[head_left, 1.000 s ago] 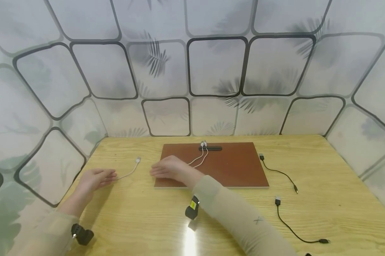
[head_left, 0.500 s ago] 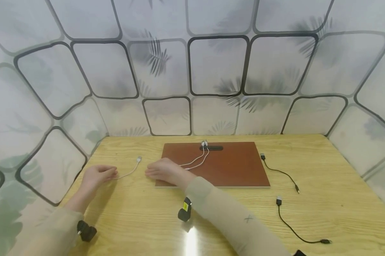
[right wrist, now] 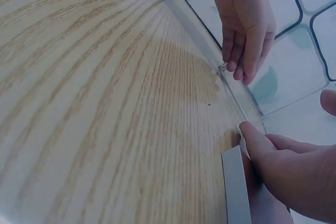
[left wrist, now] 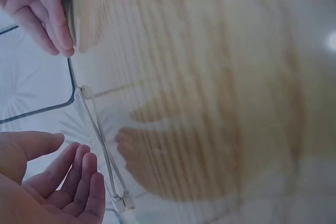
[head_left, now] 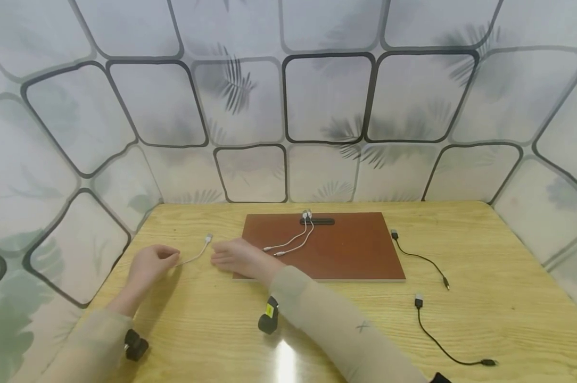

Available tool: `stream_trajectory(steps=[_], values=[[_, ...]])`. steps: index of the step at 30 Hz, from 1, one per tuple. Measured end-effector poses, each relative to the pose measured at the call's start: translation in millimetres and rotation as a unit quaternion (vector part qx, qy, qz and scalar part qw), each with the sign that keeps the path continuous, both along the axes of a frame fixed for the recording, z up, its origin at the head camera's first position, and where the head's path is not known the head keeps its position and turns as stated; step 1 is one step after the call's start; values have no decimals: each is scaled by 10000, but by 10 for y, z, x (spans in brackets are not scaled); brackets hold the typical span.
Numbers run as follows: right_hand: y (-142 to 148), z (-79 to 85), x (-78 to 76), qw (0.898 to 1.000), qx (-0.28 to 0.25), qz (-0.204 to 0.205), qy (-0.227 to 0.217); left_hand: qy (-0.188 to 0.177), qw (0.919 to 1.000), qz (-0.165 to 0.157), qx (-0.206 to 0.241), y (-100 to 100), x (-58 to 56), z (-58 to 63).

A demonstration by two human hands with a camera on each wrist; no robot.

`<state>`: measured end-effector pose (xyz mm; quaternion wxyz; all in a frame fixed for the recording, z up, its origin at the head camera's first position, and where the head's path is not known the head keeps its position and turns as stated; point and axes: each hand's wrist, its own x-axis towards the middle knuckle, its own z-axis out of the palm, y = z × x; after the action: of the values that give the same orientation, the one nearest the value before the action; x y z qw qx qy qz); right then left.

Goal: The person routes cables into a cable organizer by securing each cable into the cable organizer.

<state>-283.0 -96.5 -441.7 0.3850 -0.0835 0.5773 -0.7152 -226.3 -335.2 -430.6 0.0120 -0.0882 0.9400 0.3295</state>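
Observation:
A short white USB cable (head_left: 198, 255) lies on the wooden table at left, its plug pointing toward the back. My left hand (head_left: 149, 264) hovers over its near end with fingers loosely curved; in the left wrist view a gap shows between the thumb and fingers of this left hand (left wrist: 63, 182), with the cable (left wrist: 102, 142) behind them. My right hand (head_left: 238, 257) reaches across the left edge of a brown board (head_left: 351, 250), fingers nearly straight and holding nothing. Two white cables (head_left: 293, 246) run from a black strip (head_left: 323, 221) at the board's back edge, their loose ends beside the right wrist.
Two black cables lie right of the board, one farther back (head_left: 420, 257) and one nearer (head_left: 432, 338). A patterned curtain (head_left: 327, 101) closes off the back and sides of the wooden table (head_left: 212, 330).
My right hand has moved left off the board toward the white cable, uncovering the loose ends of the two plugged cables. My left hand has shifted slightly right and its fingers have curved more.

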Motion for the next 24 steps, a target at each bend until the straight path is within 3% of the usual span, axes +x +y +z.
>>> stream_trajectory(steps=[5,12,19,24], values=[[-24,12,-2,9997,-210,-70,-127,176,9988,-210,-412,40,-14,-13],[-96,22,6,9960,-419,-375,-690,310,9947,-575,-788,114,-51,-35],[-148,23,32,9967,-369,-350,-631,109,9938,-736,-824,166,-98,-32],[-170,23,48,9958,-421,-391,-706,294,9882,-907,-1198,194,-120,-50]])
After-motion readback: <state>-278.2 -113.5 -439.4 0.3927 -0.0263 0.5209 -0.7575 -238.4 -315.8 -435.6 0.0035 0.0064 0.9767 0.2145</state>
